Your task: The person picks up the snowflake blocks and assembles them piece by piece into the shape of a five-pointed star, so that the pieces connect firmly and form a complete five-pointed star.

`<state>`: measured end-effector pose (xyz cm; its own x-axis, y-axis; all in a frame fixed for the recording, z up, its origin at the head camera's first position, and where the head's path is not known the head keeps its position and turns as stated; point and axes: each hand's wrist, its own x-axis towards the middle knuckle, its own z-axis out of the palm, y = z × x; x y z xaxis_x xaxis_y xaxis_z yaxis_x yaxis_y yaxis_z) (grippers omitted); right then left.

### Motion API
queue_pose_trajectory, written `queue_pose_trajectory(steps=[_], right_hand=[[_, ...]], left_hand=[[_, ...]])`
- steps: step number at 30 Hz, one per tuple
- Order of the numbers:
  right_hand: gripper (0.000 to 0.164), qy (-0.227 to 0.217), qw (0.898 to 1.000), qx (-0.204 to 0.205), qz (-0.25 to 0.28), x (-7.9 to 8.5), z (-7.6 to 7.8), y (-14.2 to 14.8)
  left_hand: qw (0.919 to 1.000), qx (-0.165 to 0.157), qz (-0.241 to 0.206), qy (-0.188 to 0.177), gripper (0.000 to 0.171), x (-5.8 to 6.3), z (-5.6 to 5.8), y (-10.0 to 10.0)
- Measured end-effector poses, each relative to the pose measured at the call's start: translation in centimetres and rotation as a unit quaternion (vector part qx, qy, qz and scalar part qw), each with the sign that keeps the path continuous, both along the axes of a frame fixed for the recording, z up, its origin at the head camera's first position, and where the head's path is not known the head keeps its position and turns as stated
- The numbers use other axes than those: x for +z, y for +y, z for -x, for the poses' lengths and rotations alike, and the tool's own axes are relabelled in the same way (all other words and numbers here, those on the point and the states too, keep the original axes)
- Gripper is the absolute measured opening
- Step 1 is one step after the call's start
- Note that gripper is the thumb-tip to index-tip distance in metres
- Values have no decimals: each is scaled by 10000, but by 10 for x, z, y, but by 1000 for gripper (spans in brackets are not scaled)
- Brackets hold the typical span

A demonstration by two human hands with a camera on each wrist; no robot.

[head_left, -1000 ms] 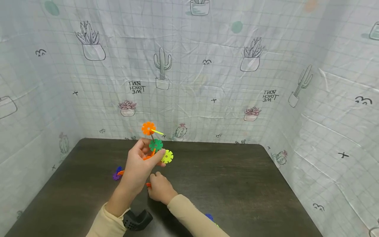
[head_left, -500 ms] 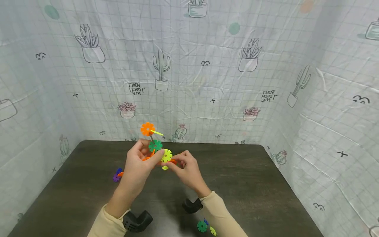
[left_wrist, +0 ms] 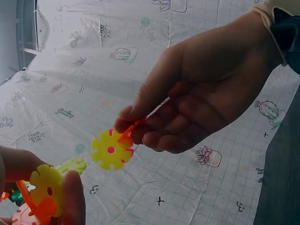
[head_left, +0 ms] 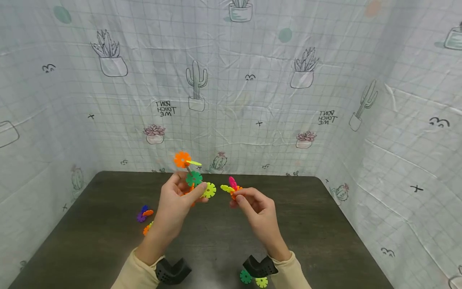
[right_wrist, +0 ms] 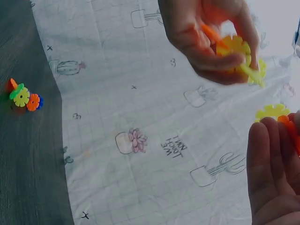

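My left hand (head_left: 171, 210) grips a chain of notched plastic flower discs. An orange disc (head_left: 182, 159) tops it, a green disc (head_left: 194, 179) comes below, and a yellow disc (head_left: 210, 190) sits by the thumb. To its right, my right hand (head_left: 261, 218) pinches a small cluster between thumb and fingers: a pink disc (head_left: 232, 183), a yellow disc (left_wrist: 111, 150) and an orange one. A gap separates the two builds. Both are above the table. Fingers cover part of the chain's lower discs and part of the orange disc in the right hand.
On the dark table (head_left: 306, 228), a purple, blue and orange disc cluster (head_left: 142, 216) lies at left. An orange and yellow piece (head_left: 146, 230) is partly behind the left forearm. Near the front lie a green disc (head_left: 246, 276) and a yellow disc (head_left: 261, 282). Patterned cloth (head_left: 260, 100) surrounds the table.
My right hand rose from low beside the left wrist to the chain, then moved right, holding the pink, yellow and orange cluster. The left hand shifted slightly right, still gripping its chain.
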<state>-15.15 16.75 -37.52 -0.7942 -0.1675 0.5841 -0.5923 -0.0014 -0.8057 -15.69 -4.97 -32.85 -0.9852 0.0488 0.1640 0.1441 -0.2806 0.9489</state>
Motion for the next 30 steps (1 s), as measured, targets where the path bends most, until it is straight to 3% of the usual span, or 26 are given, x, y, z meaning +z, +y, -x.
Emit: queue_pose_trajectory(steps=[4,18,24,30], right_hand=[[13,410,9991,-98,-43,-1,-6,-2],[24,632,9979,39,135,-3,-10,-8],[42,393,9992,25,56,-1,-10,-8],[34,-28,9998,-148,-102,0,-11,-8]], left_hand=[[9999,-83,-81,-12,29,-2,1,2],[9991,-369,-176,60,26,-6,4,3],[9990,-444,-31,108,22,-8,5,1],[9986,-525,52,-18,27,-8,5,0]])
